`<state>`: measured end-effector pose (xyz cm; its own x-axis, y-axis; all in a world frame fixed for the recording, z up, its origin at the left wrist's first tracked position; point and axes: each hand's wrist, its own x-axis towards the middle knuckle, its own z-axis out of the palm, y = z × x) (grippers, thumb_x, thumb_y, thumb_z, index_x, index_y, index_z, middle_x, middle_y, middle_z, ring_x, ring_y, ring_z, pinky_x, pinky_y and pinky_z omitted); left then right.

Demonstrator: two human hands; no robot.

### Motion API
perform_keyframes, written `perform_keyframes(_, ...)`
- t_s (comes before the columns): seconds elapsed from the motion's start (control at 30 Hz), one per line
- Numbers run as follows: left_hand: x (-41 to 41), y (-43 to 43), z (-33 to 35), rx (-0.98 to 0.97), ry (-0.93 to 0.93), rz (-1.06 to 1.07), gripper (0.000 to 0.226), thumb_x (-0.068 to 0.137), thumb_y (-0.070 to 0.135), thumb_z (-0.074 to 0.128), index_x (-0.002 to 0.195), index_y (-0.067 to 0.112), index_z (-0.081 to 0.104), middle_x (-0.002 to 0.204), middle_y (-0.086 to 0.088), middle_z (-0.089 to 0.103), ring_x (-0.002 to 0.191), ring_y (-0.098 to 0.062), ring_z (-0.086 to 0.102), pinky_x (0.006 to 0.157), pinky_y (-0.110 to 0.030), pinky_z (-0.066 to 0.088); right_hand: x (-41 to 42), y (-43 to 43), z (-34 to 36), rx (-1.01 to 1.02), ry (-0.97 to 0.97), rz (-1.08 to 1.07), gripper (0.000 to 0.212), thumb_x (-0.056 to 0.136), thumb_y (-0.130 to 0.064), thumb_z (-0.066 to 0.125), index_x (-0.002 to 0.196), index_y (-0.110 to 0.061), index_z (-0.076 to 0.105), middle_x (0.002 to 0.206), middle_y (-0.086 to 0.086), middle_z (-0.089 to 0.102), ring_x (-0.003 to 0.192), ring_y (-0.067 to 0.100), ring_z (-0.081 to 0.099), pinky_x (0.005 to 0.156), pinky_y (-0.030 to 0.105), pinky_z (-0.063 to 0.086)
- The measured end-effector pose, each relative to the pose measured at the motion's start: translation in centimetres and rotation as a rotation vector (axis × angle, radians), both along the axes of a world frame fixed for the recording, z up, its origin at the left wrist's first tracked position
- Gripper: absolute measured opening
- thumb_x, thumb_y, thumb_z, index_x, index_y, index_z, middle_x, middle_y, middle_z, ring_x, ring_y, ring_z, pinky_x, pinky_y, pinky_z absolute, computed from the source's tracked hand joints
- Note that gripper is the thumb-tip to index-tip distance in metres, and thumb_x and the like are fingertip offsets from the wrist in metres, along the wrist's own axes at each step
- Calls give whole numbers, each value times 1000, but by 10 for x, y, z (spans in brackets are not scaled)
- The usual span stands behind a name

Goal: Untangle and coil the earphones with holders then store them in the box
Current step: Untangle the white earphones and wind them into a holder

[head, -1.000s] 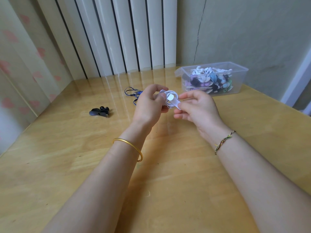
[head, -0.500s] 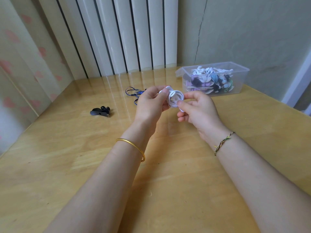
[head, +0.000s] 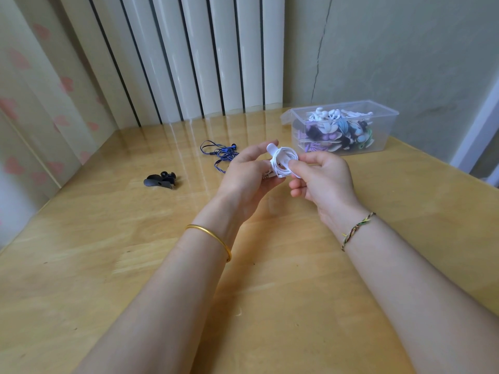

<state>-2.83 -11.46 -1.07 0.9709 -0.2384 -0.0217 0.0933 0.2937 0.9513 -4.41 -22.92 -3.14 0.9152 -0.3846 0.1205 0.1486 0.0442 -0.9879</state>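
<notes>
View from the head camera, as I watched it remotely. The white earphones [head: 283,161] were above the middle of the wooden table [head: 108,265], held between both hands and clear of its surface. Their thin cable was wound into a tight round coil of many turns. A rounded white holder [head: 271,147] stuck out at the coil's upper left. A small metallic plug tip showed at the lower left, against the left palm.

The left hand [head: 243,174] gripped the bundle from the left, fingers curled round it and fingertips on the holder. The right hand [head: 324,182] pinched the coil's right edge between thumb and forefinger, its other fingers curled beneath.

The clear plastic box [head: 380,143] stood open at the far right of the table, well apart from the hands. It held coiled earphones in white, purple, black, blue and green.

A loose blue earphone cable [head: 220,153] lay tangled on the table just beyond the left hand. A black holder with black earbuds [head: 160,180] lay further left.

A gold bangle [head: 213,236] circled the left wrist and a braided bracelet [head: 356,229] the right. White vertical blinds [head: 202,55] hung behind the table.
</notes>
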Motion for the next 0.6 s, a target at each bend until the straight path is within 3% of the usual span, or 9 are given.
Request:
perform_keyframes(0.13, -2, 0, 6, -15, 66, 0, 20, 91, 2, 47, 91, 5, 66, 76, -10, 66, 73, -21, 63, 82, -31, 57, 0, -1, 0, -67, -4, -28, 14, 85, -10, 66, 95, -9, 57, 61, 3, 58, 44, 10, 53, 43, 23, 46)
perform_keyframes(0.27, 4, 0, -5, 197, -110, 28, 27, 90, 15, 61, 116, 5, 62, 98, -8, 68, 90, -17, 67, 87, -28, 55, 0, -1, 0, -107, -24, -30, 12, 84, -16, 69, 87, -11, 58, 61, 4, 59, 45, 13, 54, 44, 25, 46)
perform_keyframes(0.4, 4, -2, -8, 257, -199, 68, 35, 88, 22, 67, 117, 5, 62, 112, -15, 67, 103, -21, 66, 90, -30, 54, 0, 0, 1, -129, -33, -26, 15, 85, -14, 68, 79, -17, 54, 62, 5, 60, 42, 12, 53, 41, 24, 45)
perform_keyframes(0.47, 5, -3, -8, 264, -212, 110, 32, 89, 23, 66, 114, 3, 63, 110, -17, 67, 102, -23, 66, 87, -30, 55, 0, 1, 1, -126, -31, -18, 13, 85, -13, 68, 82, -15, 55, 63, 5, 60, 40, 10, 53, 39, 23, 45)
perform_keyframes(0.6, 4, 1, -6, 163, -191, 200, 16, 94, 16, 57, 88, 2, 62, 89, -15, 67, 83, -24, 67, 75, -26, 58, -1, 1, 0, -179, -57, 24, 15, 84, -12, 69, 97, -8, 63, 66, 4, 59, 42, 7, 52, 40, 20, 44)
